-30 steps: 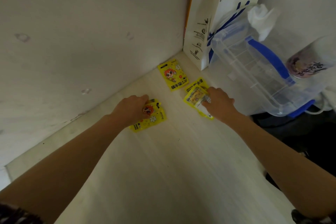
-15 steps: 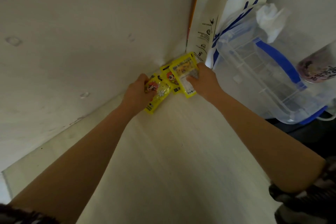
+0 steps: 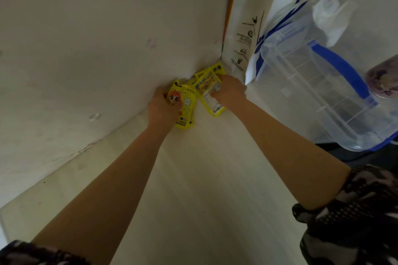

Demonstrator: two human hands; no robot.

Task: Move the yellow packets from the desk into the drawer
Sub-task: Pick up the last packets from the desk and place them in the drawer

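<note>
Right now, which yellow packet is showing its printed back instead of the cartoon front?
The packet held by the right hand: white label panel with barcode faces up. The left hand holds a cartoon-face packet, front up.

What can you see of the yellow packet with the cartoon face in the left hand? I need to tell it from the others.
The packet with the cartoon face is a glossy yellow pouch showing an orange-haired cartoon face, a white flower and the words "HAND WARMER" near its lower edge. The left hand grips it from its left side, thumb over the face. It is tilted up near the wall corner, with another yellow packet's edge showing just behind it.
</note>
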